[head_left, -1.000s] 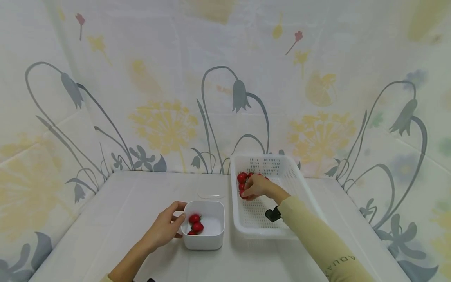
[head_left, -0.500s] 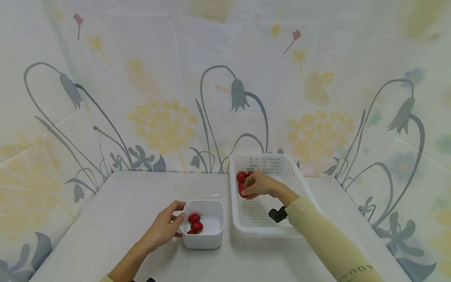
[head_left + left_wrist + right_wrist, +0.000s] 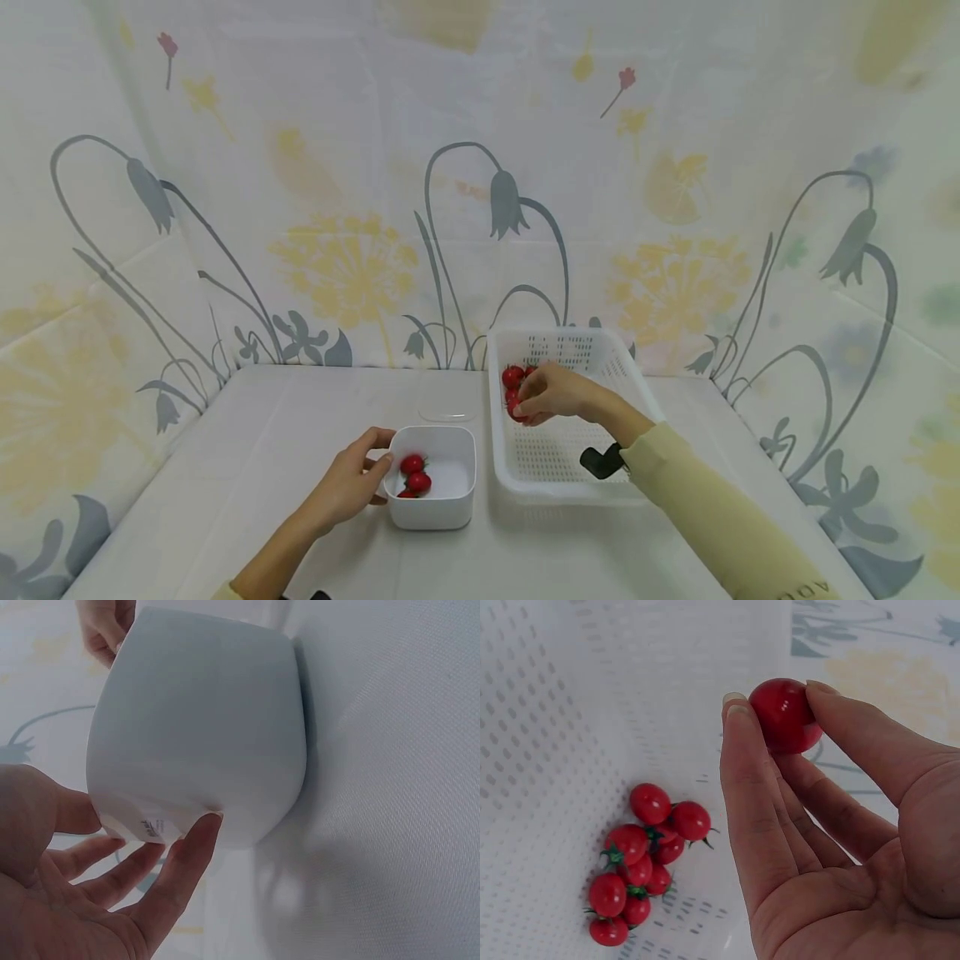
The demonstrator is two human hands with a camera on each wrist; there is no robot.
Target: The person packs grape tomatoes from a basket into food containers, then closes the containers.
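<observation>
My left hand (image 3: 351, 479) holds a small white square container (image 3: 431, 513) at its left side; in the left wrist view the thumb is at the rim and the fingers touch the outer wall near a label. Inside are several cherry tomatoes (image 3: 418, 482). Over a white perforated basket (image 3: 555, 497), my right hand (image 3: 553, 393) pinches one red cherry tomato (image 3: 784, 712) between thumb and fingertips. Below it in the basket lies a cluster of cherry tomatoes (image 3: 626, 844) with green stems, partly hidden by the hand in the head view.
A thin outline, perhaps a clear lid (image 3: 447, 417), lies behind the container. A flower-printed curtain (image 3: 345, 167) surrounds the white table (image 3: 300, 408) at the back and sides. A black wrist mount (image 3: 600, 461) sits below the right wrist.
My right wrist and sleeve have shifted a little to the right, while the fingertips stay over the same part of the basket. The left hand and container have hardly moved.
</observation>
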